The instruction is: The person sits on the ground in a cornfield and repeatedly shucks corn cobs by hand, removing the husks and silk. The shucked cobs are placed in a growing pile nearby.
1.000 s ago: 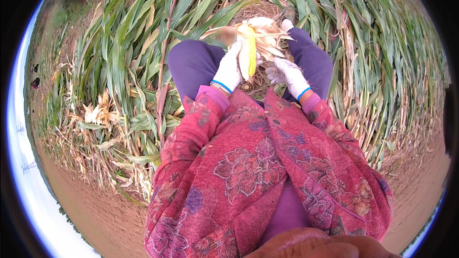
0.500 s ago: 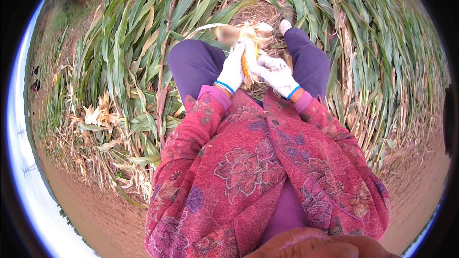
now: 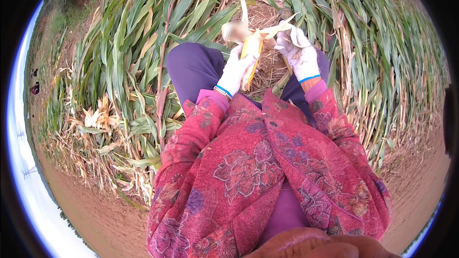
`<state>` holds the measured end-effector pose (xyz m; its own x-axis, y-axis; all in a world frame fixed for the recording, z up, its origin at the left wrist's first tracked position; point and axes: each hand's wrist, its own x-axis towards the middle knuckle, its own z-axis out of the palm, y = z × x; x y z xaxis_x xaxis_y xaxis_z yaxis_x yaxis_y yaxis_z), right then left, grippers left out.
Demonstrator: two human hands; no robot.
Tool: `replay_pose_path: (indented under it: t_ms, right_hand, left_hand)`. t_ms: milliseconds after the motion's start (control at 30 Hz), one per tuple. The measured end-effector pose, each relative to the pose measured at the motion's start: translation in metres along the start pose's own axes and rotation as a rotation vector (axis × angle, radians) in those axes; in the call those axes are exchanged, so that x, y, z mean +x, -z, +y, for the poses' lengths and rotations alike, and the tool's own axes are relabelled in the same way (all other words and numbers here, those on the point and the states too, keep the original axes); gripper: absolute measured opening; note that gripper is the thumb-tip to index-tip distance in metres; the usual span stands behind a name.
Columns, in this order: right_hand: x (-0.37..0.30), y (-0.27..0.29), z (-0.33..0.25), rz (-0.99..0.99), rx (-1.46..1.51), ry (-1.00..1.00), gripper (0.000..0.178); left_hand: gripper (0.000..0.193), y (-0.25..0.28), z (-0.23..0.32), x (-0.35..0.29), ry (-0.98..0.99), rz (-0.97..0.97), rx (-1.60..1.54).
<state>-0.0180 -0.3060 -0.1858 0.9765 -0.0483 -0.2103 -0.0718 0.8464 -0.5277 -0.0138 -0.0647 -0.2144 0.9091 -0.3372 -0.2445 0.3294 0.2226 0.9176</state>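
Observation:
My left hand (image 3: 235, 70), in a white glove with a blue cuff, is closed round a corn cob (image 3: 255, 50) held between my knees. Yellow kernels show along the cob, and its lower end points toward me. Pale husk leaves (image 3: 276, 30) stretch from the cob's far end to my right hand (image 3: 301, 57). That hand, also gloved, grips the husk, with one strip draped over its fingers. A blurred patch beside the cob's far end cannot be made out.
Cut green corn stalks (image 3: 129, 33) lie in a thick layer to the left, and more stalks (image 3: 373, 57) are heaped on the right. Dry husks (image 3: 100, 117) rest at the left. Straw-covered ground (image 3: 260, 12) shows between the heaps, with brown soil (image 3: 91, 215) behind.
My right hand has moved right and slightly away, pulling husk from the cob. More of the yellow kernels show. My left hand keeps its hold on the cob in nearly the same place.

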Motion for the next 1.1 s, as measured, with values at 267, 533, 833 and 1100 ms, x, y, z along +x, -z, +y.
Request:
replay_pose_path:
  t_ms: [267,533,833,1100]
  right_hand:
    - [-0.039,-0.004,0.040,-0.162,-1.145,0.051,0.035]
    - [-0.060,-0.049,0.058,-0.245,-1.805,-0.073,0.056]
    - [-0.036,-0.020,0.050,-0.019,-0.633,-0.214,0.019]
    - [0.043,0.001,-0.015,0.131,-0.130,0.080,0.020]
  left_hand:
    - [0.038,0.006,-0.014,0.009,0.097,0.094,-0.359]
    - [0.043,-0.005,0.006,-0.001,0.057,0.106,-0.233]
    - [0.053,-0.011,0.017,-0.010,0.036,0.066,-0.186]
    - [0.059,-0.020,0.026,-0.010,0.094,-0.045,-0.119]
